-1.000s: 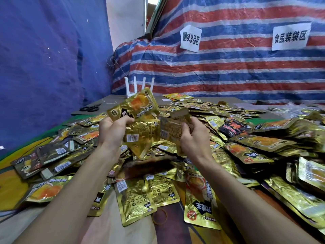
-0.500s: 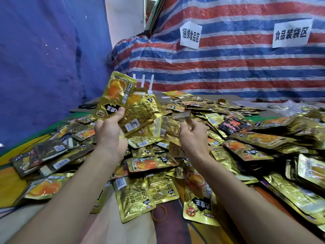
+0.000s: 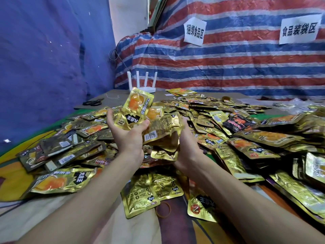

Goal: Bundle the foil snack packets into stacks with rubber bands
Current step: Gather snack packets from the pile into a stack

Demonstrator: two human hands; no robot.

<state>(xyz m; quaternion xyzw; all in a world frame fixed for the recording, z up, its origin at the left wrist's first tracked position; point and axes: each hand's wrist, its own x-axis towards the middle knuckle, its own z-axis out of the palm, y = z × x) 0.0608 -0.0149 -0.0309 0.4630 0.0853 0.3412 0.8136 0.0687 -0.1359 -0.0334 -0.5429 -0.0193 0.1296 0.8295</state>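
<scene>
Both hands hold a loose handful of gold foil snack packets [image 3: 158,131] above the table's middle. My left hand [image 3: 130,138] grips the bunch from the left, thumb over the front packet [image 3: 136,108], which shows an orange picture and stands tilted. My right hand [image 3: 186,152] grips the bunch from the right and below, its fingers hidden behind the foil. A tan rubber band [image 3: 163,209] lies flat on the cloth near me, between two loose packets. A wide heap of the same packets [image 3: 246,138] covers the table.
Black scissors [image 3: 92,102] lie at the far left on brown cardboard [image 3: 112,95]. A white router [image 3: 143,85] with antennas stands at the back by the striped tarp [image 3: 228,64]. Clear plastic bags [image 3: 295,104] lie at the far right.
My hands have come together and lowered; the separate packets they held apart are now gathered into one bunch between them.
</scene>
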